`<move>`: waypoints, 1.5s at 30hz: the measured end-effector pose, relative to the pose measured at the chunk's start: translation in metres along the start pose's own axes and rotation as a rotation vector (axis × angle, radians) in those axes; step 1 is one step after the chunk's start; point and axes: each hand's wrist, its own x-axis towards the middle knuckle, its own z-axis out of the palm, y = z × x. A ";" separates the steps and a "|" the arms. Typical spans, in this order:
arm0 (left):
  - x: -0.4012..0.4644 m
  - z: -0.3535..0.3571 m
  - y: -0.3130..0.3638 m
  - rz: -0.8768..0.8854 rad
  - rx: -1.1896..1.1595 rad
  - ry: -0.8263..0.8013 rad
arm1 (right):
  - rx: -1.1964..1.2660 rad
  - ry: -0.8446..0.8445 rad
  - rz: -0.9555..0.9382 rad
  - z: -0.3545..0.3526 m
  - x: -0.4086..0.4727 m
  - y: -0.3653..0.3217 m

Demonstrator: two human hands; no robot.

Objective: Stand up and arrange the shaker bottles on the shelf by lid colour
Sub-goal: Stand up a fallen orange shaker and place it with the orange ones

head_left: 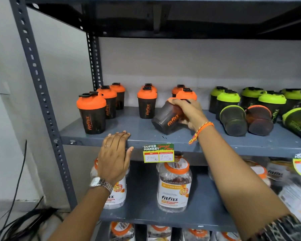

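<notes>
On the grey shelf (139,134) several dark shaker bottles with orange lids stand upright at the left, the nearest one (92,113) in front. My right hand (188,112) grips the lid end of a tilted orange-lid shaker (165,120), its base pointing toward me. Green-lid shakers (228,101) stand upright at the right. In front of them lie three tipped bottles: a green-lid one (234,120), an orange-lid one (260,120) and another green-lid one (296,123). My left hand (115,153) rests flat on the shelf's front edge, fingers apart, holding nothing.
A price tag (158,153) hangs from the shelf edge. Clear jars with orange lids (174,185) fill the shelf below. A perforated steel upright (40,94) frames the left side. Black cables (19,221) lie on the floor at lower left.
</notes>
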 end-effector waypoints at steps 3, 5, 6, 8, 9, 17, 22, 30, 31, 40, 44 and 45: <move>0.000 -0.001 -0.003 0.009 0.000 -0.008 | -0.108 0.062 -0.152 0.022 -0.006 -0.008; 0.000 -0.001 -0.003 0.004 -0.008 -0.010 | -0.191 0.119 -0.251 0.035 -0.009 -0.011; 0.000 -0.001 -0.003 -0.002 -0.017 -0.008 | -0.239 0.144 -0.305 0.040 -0.011 -0.011; -0.001 -0.002 -0.002 -0.008 -0.029 -0.005 | -0.342 0.161 -0.416 0.049 -0.014 -0.011; 0.000 -0.002 -0.002 -0.008 -0.029 -0.004 | -0.384 0.158 -0.460 0.053 -0.016 -0.010; -0.001 -0.002 -0.002 -0.016 -0.033 -0.007 | -0.552 0.128 -0.667 0.074 -0.031 -0.003; -0.001 -0.004 -0.002 -0.018 -0.042 -0.009 | -0.604 0.114 -0.711 0.082 -0.030 0.001; -0.002 -0.004 -0.001 -0.029 -0.036 -0.023 | -0.663 0.090 -0.679 0.085 -0.030 0.009; -0.002 -0.004 -0.001 -0.031 -0.033 -0.025 | -0.671 0.087 -0.674 0.085 -0.030 0.008; -0.001 -0.009 -0.001 -0.020 -0.056 -0.035 | -0.663 0.048 -0.522 0.070 -0.033 -0.010; 0.001 -0.013 0.000 -0.045 -0.128 -0.020 | -0.562 0.078 -0.444 0.029 -0.026 -0.027; 0.002 -0.014 0.003 -0.078 -0.164 -0.004 | -0.531 0.112 -0.430 0.013 -0.023 -0.031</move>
